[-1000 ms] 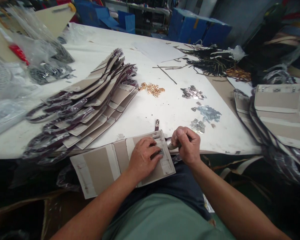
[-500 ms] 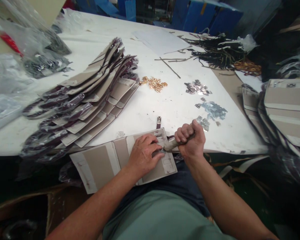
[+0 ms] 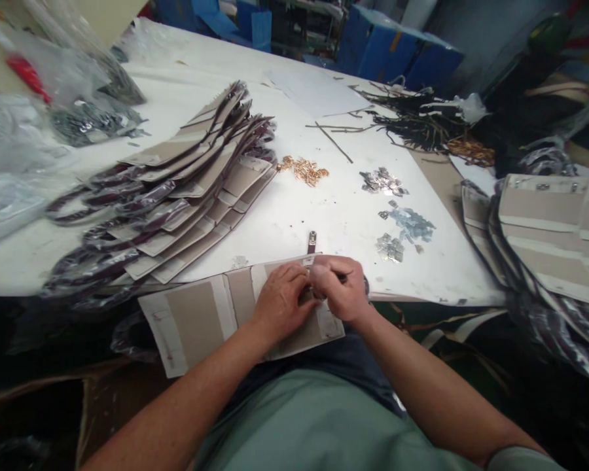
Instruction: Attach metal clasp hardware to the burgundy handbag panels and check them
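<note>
A beige panel with pale strips [image 3: 191, 327] lies across the table's front edge. My left hand [image 3: 285, 297] rests on its right part, with thumb and fingertips close together around a small spot; what they hold, if anything, is too small to make out. Right beside those fingertips is my right hand [image 3: 341, 288], its fingers closed round a tool that is mostly hidden, with a dark part showing at the palm. A dark strap with a metal clasp [image 3: 313, 242] sticks out past the panel's far edge.
Stacked beige panels with plastic-wrapped handles [image 3: 201, 190] lie at left. Gold pieces [image 3: 307, 171], silver plates [image 3: 383, 181] and bluish plates [image 3: 412, 224] lie in piles on the white table [image 3: 334, 209]. More panels [image 3: 540, 229] hang over the right side; dark cords [image 3: 417, 124] lie behind.
My right hand has moved left and turned, now next to my left fingertips; the tool's pale handle no longer shows. The left hand stays on the panel. The view has shifted slightly.
</note>
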`<state>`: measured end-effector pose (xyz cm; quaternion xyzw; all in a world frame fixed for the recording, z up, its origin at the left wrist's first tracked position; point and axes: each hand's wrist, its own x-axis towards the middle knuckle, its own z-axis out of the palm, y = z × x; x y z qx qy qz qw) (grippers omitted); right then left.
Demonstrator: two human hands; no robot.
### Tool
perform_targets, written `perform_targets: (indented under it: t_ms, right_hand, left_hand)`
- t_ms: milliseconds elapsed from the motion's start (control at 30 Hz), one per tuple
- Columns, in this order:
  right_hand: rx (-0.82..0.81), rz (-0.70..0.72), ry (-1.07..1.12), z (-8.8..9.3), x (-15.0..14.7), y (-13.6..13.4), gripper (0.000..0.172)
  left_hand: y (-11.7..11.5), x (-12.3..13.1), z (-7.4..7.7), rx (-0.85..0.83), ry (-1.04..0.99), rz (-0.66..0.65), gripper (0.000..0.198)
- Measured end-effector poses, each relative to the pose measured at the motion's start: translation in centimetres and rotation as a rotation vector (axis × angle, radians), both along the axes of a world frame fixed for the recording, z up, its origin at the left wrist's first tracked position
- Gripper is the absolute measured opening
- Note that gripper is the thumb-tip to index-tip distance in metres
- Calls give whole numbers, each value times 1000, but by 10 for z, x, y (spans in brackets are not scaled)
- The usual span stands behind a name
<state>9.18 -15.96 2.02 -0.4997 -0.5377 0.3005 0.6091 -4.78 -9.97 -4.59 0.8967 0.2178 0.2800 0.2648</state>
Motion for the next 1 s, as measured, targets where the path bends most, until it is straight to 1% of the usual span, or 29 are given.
perform_targets:
  t_ms: [33, 100, 167, 233, 300, 333, 467, 533, 600, 700, 800, 900, 1000]
  right_hand:
    - [-20, 45, -102, 4, -2, 1, 52]
    - [-58, 97, -176, 14, -2, 3, 54]
    - [-67, 80, -109, 22, -1, 2, 56]
    - [-19, 19, -1, 25, 2, -1, 56]
    - [38, -36, 64, 22, 3, -5, 56]
    - [41, -55, 68, 18, 2, -7, 56]
    - [-52, -77, -15, 0, 1, -12, 54]
    - [-62, -84, -16, -2, 1, -13, 55]
    - [-42, -76, -1, 3, -1, -12, 57]
    - [-20, 25, -62, 14, -11, -8, 55]
    - [-14, 154, -241, 21, -23, -1, 51]
    - [-25, 234, -374, 20, -27, 5, 47]
    - [-57, 270, -430, 18, -19, 6, 45]
  left_hand:
    - [-1, -1, 0, 22, -4, 5, 37]
    - [-5, -6, 1, 86, 16, 23, 45]
    - [-11, -10, 3, 152, 68, 40, 40]
    - [-16, -14, 4, 181, 108, 57, 34]
    - [-19, -16, 4, 174, 114, 71, 34]
    - [-19, -16, 4, 166, 109, 77, 34]
    - [-18, -16, 3, 131, 95, 85, 34]
    - [-18, -16, 3, 128, 95, 87, 35]
    - [-17, -16, 2, 131, 97, 87, 35]
    - [-18, -15, -2, 130, 90, 91, 38]
    - [-18, -13, -8, 138, 51, 121, 46]
    - [-18, -11, -11, 137, 29, 129, 48]
    - [-18, -12, -9, 125, 36, 126, 48]
